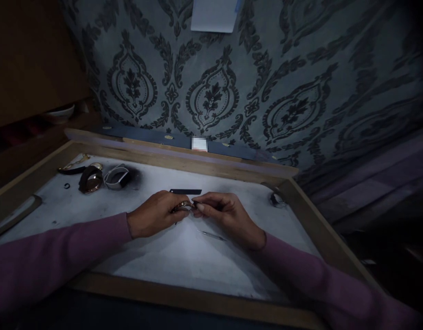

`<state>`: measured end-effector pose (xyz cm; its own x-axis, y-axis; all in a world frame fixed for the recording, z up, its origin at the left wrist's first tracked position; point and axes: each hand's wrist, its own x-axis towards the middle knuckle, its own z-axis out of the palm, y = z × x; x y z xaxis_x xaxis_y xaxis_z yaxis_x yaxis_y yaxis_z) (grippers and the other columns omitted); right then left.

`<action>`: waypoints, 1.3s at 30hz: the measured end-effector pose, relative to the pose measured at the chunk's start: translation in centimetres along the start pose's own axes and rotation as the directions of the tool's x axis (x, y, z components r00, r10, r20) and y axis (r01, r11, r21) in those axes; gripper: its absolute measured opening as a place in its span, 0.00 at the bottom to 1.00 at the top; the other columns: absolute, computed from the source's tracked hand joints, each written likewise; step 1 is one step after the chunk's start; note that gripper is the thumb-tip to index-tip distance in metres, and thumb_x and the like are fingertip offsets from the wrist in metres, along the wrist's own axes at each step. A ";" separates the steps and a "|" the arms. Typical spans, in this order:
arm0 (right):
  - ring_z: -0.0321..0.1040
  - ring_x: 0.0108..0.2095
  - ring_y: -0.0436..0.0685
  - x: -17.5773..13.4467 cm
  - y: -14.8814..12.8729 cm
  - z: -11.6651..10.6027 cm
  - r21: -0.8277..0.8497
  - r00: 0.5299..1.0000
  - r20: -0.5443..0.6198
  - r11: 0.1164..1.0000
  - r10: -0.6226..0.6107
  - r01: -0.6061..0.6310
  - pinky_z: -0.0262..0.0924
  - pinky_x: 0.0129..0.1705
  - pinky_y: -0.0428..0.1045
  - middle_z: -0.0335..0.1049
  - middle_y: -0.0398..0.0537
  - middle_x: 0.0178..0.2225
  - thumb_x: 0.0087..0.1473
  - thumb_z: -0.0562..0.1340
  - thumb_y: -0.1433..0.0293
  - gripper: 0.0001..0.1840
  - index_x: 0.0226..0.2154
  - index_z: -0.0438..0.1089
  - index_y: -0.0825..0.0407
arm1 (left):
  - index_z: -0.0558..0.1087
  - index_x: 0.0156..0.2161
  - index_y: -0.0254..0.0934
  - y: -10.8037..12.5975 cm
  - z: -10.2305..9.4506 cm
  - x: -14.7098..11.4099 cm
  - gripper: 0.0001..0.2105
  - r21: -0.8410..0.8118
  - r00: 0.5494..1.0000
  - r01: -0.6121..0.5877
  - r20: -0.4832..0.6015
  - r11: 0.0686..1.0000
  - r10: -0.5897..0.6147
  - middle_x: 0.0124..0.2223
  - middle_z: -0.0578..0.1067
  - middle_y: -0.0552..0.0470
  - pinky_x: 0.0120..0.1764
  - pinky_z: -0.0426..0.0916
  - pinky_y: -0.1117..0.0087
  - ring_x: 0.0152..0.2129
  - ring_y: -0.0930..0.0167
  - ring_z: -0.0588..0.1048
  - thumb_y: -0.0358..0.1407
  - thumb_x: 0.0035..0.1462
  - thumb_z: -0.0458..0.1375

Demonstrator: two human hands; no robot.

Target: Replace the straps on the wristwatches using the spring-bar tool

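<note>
In the middle of the head view my left hand [156,213] is closed round a gold-toned wristwatch [184,206], its case showing between thumb and fingers. My right hand [228,213] pinches at the right end of the watch, where a small dark part, perhaps the strap, meets the case. The fingertips hide most of that spot. Just beyond my hands lies a flat dark strip [185,191]. A thin metal tool [211,235], like a slim screwdriver or tweezers, rests on the white surface below my right hand.
A wooden-rimmed tray [184,286] with a white bottom surrounds my hands. At its back left lie a brown-strapped watch [90,179], a white-strapped smartwatch [117,177] and a gold chain-like piece [81,159]. A curved strap [17,215] sits left; another watch [276,199] lies right.
</note>
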<state>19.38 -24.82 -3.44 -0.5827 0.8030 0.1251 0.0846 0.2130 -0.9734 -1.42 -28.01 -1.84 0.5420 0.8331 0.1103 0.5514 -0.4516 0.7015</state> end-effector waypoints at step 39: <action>0.74 0.28 0.53 -0.1 0.3 0.3 0.091 0.999 -0.019 0.995 0.042 -0.040 0.67 0.29 0.46 0.77 0.47 0.28 0.52 0.68 0.61 0.13 0.37 0.78 0.52 | 0.71 0.33 0.34 -0.1 0.2 0.0 0.06 -0.037 1.000 -0.007 -0.002 0.999 0.007 0.24 0.65 0.58 0.28 0.55 0.75 0.22 0.76 0.62 0.29 0.58 0.52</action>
<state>19.23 -25.01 -3.81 -0.5631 0.8217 0.0880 0.0335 0.1291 -0.9911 -1.37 -28.05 -2.05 0.5445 0.8307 0.1162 0.5242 -0.4452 0.7260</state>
